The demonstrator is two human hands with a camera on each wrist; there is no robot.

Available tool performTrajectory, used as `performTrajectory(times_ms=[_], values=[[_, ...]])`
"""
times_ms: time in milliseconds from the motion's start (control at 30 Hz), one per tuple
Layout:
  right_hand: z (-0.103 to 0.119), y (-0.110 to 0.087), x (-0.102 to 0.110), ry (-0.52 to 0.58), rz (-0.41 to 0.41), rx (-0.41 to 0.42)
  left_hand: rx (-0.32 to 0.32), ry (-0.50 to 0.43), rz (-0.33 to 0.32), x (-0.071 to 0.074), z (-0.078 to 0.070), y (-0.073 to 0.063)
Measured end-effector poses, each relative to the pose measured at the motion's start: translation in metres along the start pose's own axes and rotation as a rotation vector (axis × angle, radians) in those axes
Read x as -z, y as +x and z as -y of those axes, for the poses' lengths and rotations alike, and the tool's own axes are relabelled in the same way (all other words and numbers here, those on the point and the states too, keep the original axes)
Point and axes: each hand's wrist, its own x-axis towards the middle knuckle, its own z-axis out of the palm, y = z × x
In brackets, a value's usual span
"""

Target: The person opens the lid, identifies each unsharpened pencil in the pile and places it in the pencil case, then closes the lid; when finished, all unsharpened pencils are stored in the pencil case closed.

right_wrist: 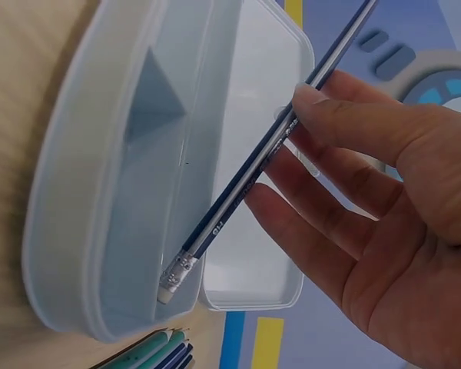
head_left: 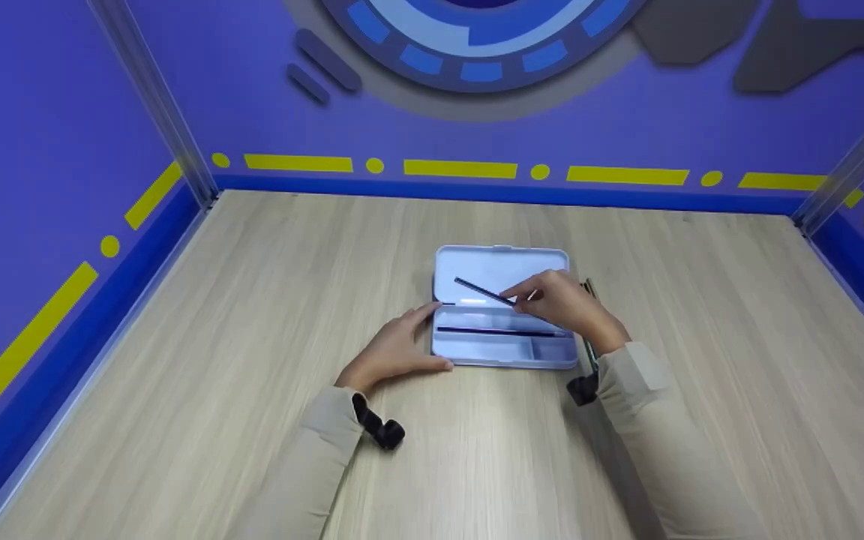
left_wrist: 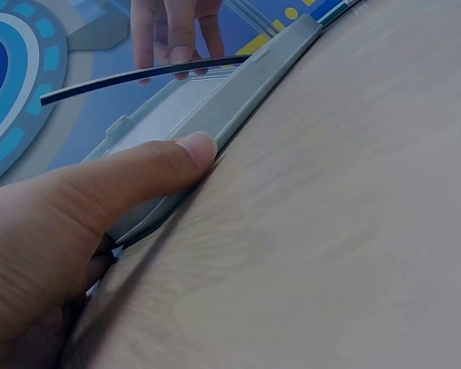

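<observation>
A pale plastic pencil case (head_left: 443, 349) lies on the table with its lid (head_left: 503, 259) folded back. My left hand (head_left: 394, 349) holds its left end, the thumb (left_wrist: 161, 165) on the front wall and the fingers towards the hinge. Above the case, my right hand (head_left: 563, 300) pinches a dark blue and silver pencil (right_wrist: 253, 165) between thumb and fingers. The pencil slants, and its eraser end (right_wrist: 169, 288) is low over the tray in the right wrist view. Along the inside of the tray runs a thin dark strip (head_left: 492, 331). A short divider (right_wrist: 150, 100) splits the front compartment.
Several green and dark pencils (right_wrist: 157, 350) lie beside the case's right end, partly hidden by my right wrist in the head view. The wooden table (head_left: 312, 277) is bounded by blue panels (head_left: 447, 135) at the back and both sides.
</observation>
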Motion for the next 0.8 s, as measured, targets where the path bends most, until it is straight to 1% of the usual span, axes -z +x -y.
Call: performTrajectory(times_ms=[133, 333, 567, 800], values=[[0.0008, 0.0005, -0.0023, -0.044, 0.014, 0.009, -0.005, -0.003, 0.001, 0.0, -0.0005, -0.0004], [0.0014, -0.0001, -0.0048, -0.025, 0.045, 0.014, -0.014, -0.01, -0.003, -0.0001, 0.0003, -0.0005], [0.0032, -0.0008, -0.0059, -0.021, 0.071, -0.022, -0.009, -0.015, -0.005, -0.0002, -0.0002, -0.0001], [0.0033, -0.0014, -0.0053, -0.018, 0.08, -0.065, 0.014, -0.013, -0.003, -0.0006, -0.0003, 0.0]])
